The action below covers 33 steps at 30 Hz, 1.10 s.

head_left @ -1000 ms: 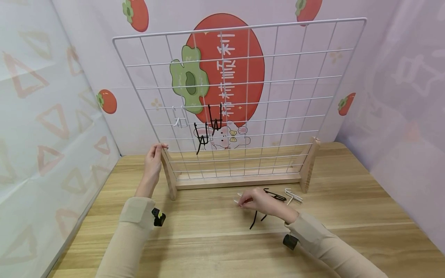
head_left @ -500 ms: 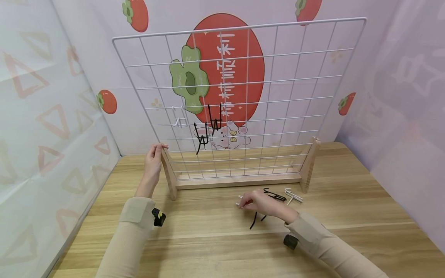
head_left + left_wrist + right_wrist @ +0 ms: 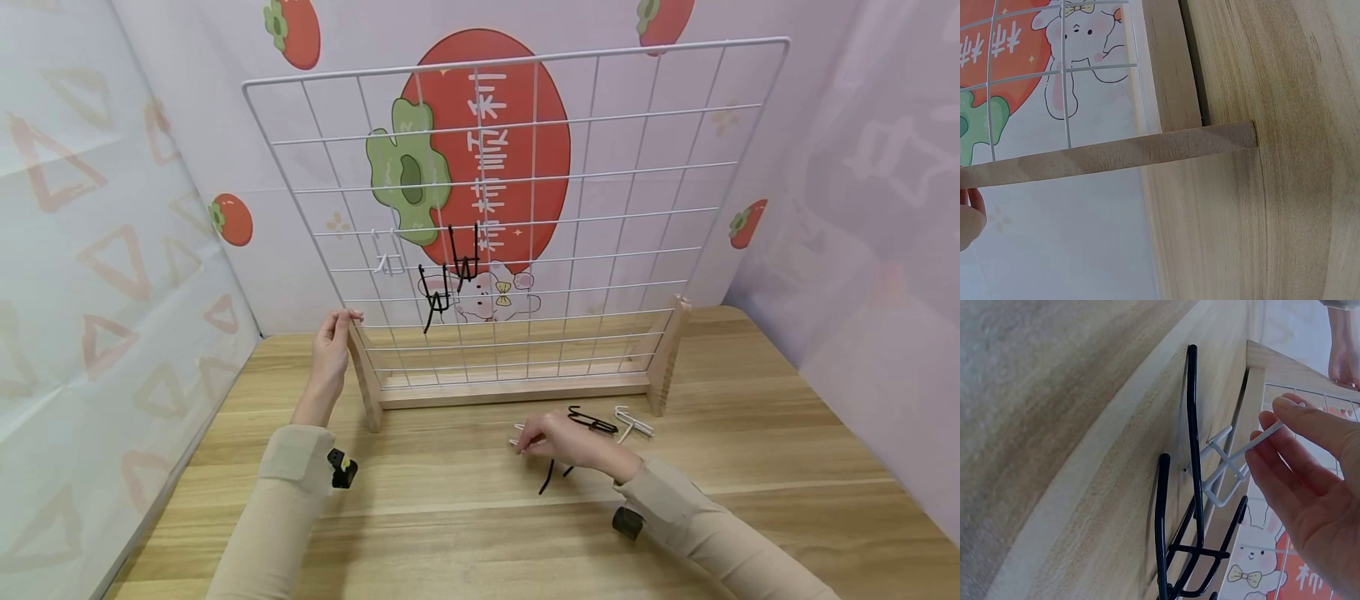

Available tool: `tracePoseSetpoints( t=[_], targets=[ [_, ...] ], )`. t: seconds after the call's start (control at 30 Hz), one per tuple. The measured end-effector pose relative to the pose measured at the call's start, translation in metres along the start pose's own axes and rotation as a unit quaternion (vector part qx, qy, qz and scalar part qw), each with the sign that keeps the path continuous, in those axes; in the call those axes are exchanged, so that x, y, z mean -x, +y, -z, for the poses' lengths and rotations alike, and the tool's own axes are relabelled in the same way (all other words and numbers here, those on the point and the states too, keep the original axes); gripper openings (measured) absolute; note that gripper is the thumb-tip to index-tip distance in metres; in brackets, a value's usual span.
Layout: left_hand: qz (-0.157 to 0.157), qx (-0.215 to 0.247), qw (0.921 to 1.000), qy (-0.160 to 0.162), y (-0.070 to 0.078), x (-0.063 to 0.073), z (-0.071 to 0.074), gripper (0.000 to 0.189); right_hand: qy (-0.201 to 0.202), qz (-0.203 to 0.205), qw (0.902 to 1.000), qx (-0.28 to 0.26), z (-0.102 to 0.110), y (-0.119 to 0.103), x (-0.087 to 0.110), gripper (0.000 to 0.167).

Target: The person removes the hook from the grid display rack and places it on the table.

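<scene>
My left hand (image 3: pixel 330 350) grips the top of the left wooden leg (image 3: pixel 365 379) of a white wire grid rack (image 3: pixel 525 61). Just in front of the rack, low over the table, my right hand (image 3: pixel 564 437) pinches the arm of a white wire hook (image 3: pixel 1225 460) between thumb and fingertips. Black hooks (image 3: pixel 1192 419) lie close beside that hand in the right wrist view. In the head view the hand partly covers them. Hanging on the grid's left part are a white hook (image 3: pixel 388 263), a lower black hook (image 3: pixel 436 302) and a higher black hook (image 3: pixel 465 267).
Right of my right hand, another black hook (image 3: pixel 597 424) and a white hook (image 3: pixel 636 423) lie on the wooden table (image 3: pixel 450 533). The rack's right leg (image 3: pixel 666 358) stands just behind them. A printed cloth (image 3: pixel 600 167) backs the rack.
My right hand has shifted very slightly toward me, and the white hook's prongs have moved a little with it. The left hand stays on the leg.
</scene>
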<state>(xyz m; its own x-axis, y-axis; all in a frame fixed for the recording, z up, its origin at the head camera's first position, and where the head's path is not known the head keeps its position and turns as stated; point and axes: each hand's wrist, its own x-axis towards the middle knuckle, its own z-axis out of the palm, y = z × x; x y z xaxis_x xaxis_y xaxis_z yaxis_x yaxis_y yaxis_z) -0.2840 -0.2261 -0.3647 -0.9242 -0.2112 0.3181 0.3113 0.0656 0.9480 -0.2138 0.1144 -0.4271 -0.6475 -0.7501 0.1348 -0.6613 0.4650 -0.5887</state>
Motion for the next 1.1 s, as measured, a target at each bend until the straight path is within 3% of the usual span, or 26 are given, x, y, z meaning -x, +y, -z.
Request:
tracePoseSetpoints(
  t=[0.4, 1.1],
  targets=[
    [0.003, -0.003, 1.0000, 0.003, -0.0001, -0.0003, -0.0008, 0.018, -0.010, -0.003, 0.9999, -0.006, -0.0007, -0.0015, 0.0017, 0.007],
    [-0.003, -0.001, 0.9999, 0.011, -0.0012, -0.0006, -0.0011, 0.020, -0.002, 0.030, 0.9977, 0.060, -0.0072, -0.0022, 0.0034, 0.004]
  ],
)
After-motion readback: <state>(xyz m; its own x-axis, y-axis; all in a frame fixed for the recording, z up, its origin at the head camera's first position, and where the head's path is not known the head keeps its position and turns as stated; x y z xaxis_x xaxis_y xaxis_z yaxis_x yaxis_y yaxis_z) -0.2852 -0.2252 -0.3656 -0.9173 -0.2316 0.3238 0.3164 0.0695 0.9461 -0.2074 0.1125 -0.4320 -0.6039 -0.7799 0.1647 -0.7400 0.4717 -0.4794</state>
